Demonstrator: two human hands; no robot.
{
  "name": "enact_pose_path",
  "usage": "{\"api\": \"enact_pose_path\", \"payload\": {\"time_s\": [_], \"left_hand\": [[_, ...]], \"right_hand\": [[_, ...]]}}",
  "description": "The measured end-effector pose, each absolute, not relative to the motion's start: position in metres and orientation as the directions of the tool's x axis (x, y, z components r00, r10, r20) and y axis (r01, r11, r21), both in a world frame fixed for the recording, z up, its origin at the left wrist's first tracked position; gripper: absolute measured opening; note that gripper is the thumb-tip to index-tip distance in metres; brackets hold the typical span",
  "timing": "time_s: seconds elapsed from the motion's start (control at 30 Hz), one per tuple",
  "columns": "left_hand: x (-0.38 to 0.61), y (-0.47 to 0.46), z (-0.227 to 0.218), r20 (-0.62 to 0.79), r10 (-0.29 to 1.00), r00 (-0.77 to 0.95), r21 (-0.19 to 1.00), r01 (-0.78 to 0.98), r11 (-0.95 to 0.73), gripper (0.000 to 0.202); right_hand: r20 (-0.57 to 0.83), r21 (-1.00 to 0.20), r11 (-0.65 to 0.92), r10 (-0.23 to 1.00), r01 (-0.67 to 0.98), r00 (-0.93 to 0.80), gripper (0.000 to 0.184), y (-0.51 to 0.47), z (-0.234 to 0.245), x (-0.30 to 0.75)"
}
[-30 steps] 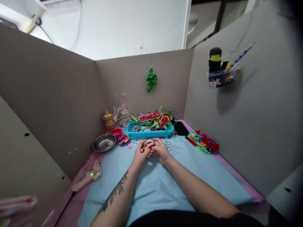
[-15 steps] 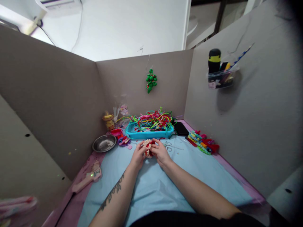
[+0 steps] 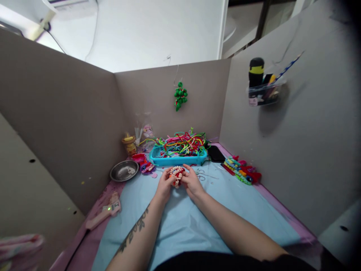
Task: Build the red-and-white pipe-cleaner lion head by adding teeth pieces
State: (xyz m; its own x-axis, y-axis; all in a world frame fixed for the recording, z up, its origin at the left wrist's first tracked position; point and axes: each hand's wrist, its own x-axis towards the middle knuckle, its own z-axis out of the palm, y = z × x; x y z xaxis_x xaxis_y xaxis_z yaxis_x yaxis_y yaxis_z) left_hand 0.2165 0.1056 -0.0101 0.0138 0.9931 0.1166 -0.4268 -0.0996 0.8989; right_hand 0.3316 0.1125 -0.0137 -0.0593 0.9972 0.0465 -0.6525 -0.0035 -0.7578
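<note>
Between both hands, above the blue table cover [image 3: 183,222], is a small red and cream pipe-cleaner figure [image 3: 177,175]. My left hand [image 3: 164,185] grips its left side, thumb lying across the front. From the right, my right hand [image 3: 193,183] holds the figure with its thumb and fingers; the index finger is raised at the top. The figure's underside and back are hidden by the fingers. Just right of my right hand lies a pair of scissors [image 3: 200,174].
Behind the hands stands a blue tray [image 3: 177,161] heaped with coloured pipe cleaners [image 3: 184,144]. At left are a metal bowl [image 3: 120,173] with small white bits and a pink glue gun [image 3: 105,215]. Colourful pipe-cleaner pieces [image 3: 241,171] and a black phone [image 3: 216,154] lie right.
The figure has turned slightly in my hands, so more cream loops show on its front. My right fingers have shifted a little; both arms stay in place.
</note>
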Motion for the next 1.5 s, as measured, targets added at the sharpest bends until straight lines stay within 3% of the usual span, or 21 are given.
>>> {"api": "enact_pose_path", "payload": {"time_s": [0.2,0.4,0.63,1.03,1.5], "left_hand": [[0.216,0.106,-0.010,0.096,0.995,0.018,0.895,-0.439,-0.079,0.045],[0.217,0.102,-0.007,0.016,0.997,0.070,0.864,-0.504,0.022,0.045],[0.216,0.103,-0.008,0.022,0.996,0.091,0.848,-0.529,0.029,0.045],[0.216,0.100,0.000,0.102,0.995,-0.009,0.873,-0.478,-0.094,0.044],[0.214,0.101,-0.005,0.168,0.986,0.019,0.888,-0.438,-0.143,0.045]], "right_hand": [[0.040,-0.743,-0.061,0.990,-0.666,-0.136,0.070,0.113,-0.013,0.332],[0.180,-0.794,0.100,0.981,-0.599,-0.075,0.070,0.107,-0.009,0.330],[0.281,-0.836,0.228,0.959,-0.500,-0.032,0.067,0.101,-0.006,0.329],[0.249,-0.819,0.147,0.962,-0.555,-0.113,0.070,0.103,-0.006,0.334],[0.239,-0.812,0.119,0.961,-0.571,-0.138,0.063,0.105,-0.007,0.334]]}}
